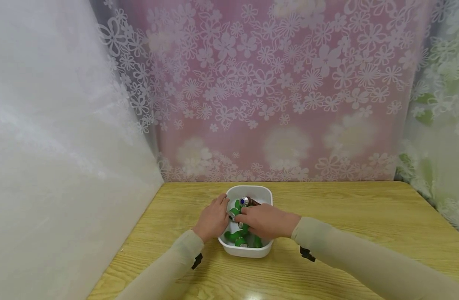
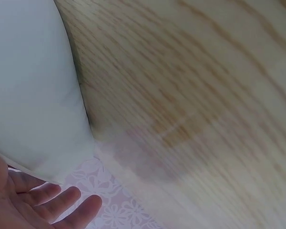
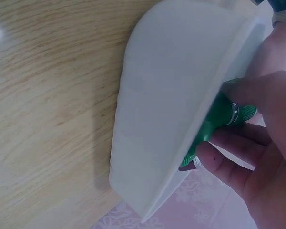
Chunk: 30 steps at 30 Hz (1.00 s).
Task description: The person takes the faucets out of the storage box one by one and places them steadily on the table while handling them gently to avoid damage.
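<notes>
A white tub (image 1: 248, 251) holds several green plastic fittings (image 1: 240, 241) with silver rings, shaped like taps. My right hand (image 1: 267, 220) reaches into it from the right. In the right wrist view, thumb and fingers of the right hand (image 3: 264, 152) pinch one green fitting (image 3: 219, 114) with a silver ring and a ribbed end. Beside those fingers lies a brown fitting (image 1: 254, 202) with a chrome, blue-centred end. My left hand (image 1: 213, 218) rests at the tub's left rim, its fingers loosely extended along it in the left wrist view.
The tub stands on a wood-grain table (image 1: 345, 216), toward its back edge. A pink flowered curtain (image 1: 267, 91) hangs behind, with a pale sheet (image 1: 57, 133) on the left and a green-patterned curtain (image 1: 435, 125) on the right.
</notes>
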Available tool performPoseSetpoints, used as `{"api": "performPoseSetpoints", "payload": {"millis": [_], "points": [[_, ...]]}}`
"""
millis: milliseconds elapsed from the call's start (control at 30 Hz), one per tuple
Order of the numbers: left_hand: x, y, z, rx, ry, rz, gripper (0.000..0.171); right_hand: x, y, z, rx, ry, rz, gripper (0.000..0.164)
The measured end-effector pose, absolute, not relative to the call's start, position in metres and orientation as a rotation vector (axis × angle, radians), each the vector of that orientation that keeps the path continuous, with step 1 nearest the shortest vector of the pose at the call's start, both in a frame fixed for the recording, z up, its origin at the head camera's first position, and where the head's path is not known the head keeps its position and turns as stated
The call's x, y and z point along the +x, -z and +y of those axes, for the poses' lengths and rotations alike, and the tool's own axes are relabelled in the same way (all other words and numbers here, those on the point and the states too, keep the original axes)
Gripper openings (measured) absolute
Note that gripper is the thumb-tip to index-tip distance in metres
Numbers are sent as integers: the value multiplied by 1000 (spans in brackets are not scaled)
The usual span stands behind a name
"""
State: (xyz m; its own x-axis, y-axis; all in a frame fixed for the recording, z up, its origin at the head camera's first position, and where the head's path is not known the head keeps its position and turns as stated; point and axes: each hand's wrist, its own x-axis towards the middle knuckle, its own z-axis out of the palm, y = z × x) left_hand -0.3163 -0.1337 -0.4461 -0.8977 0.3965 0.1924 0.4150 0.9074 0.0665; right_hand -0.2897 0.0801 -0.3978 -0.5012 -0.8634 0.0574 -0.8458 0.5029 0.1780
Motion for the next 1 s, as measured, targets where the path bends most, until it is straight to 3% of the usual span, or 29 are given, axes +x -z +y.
{"api": "performPoseSetpoints", "payload": {"millis": [700, 1000], "points": [[-319, 448, -133, -592, 155, -2919, 48, -290, 359, 106, 1382, 95, -2673, 45], [-320, 449, -133, -599, 136, -2897, 49, -295, 360, 129, 1342, 63, -2718, 47]]}}
